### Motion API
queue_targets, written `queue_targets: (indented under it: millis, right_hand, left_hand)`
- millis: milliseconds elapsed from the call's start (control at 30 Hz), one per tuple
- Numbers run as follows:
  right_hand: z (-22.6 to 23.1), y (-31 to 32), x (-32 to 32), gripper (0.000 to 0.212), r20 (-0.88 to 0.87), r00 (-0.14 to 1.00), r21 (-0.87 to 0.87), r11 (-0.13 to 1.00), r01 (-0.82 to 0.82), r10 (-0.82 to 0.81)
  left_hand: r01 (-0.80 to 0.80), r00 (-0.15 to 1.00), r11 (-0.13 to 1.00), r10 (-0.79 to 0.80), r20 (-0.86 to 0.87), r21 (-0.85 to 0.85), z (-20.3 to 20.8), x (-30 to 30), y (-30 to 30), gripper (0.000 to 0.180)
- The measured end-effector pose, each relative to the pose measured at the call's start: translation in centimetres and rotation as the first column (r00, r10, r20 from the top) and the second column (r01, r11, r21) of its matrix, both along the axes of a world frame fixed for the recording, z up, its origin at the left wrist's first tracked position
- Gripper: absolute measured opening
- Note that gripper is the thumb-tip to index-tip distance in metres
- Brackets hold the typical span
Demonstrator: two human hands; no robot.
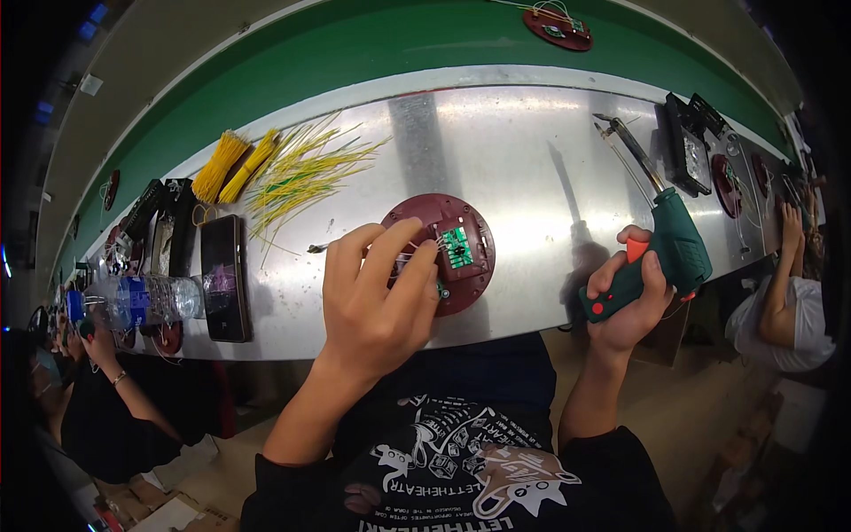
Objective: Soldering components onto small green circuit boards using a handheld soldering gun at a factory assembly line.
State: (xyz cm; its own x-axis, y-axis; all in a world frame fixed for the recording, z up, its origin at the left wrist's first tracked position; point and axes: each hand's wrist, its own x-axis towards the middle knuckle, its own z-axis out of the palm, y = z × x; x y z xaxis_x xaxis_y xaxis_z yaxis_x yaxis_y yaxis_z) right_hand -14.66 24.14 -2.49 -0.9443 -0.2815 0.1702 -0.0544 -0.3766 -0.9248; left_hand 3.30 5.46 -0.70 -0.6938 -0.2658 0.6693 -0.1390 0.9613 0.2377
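A round dark red disc point(481, 266) lies on the metal bench before me, with a small green circuit board point(457, 247) on it. My left hand point(377, 284) is over the disc's left side, its fingers bent and closed on thin white wires point(405, 259) beside the board. The fingertips partly hide where these wires end. Off to the right, my right hand point(631, 297) grips a dark green soldering gun point(681, 239) with a red trigger. Its long metal tip points up and away, apart from the disc.
Bundles of yellow wire point(222, 166) and loose yellow-green wires point(306, 177) lie at the back left. Nearer are a black phone point(225, 279) and a plastic bottle point(146, 300) on its side. Black holders point(687, 146) stand far right. Other people work at both sides.
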Motion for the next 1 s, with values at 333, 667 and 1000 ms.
queue_targets:
  millis: [333, 667, 1000]
  right_hand:
    - [-0.1, -0.2, 0.2, 0.034, -0.01, 1.0, 0.033, 0.999, 0.026, -0.025]
    - [-0.2, 0.1, 0.0, 0.036, 0.014, 1.0, 0.02, 1.0, -0.022, 0.022]
    - [-1.0, 0.8, -0.5, 0.035, 0.0, 0.998, 0.032, 0.998, -0.06, 0.06]
  left_hand:
    - [0.092, 0.99, 0.986, -0.106, 0.098, 0.142, -1.2, -0.9, 0.9, 0.034]
    - [0.057, 0.982, 0.989, -0.08, 0.171, 0.136, -1.4, -1.0, 1.4, 0.048]
    - [-0.085, 0.989, 0.996, 0.08, 0.124, 0.036, 4.0, 0.6, -3.0, 0.042]
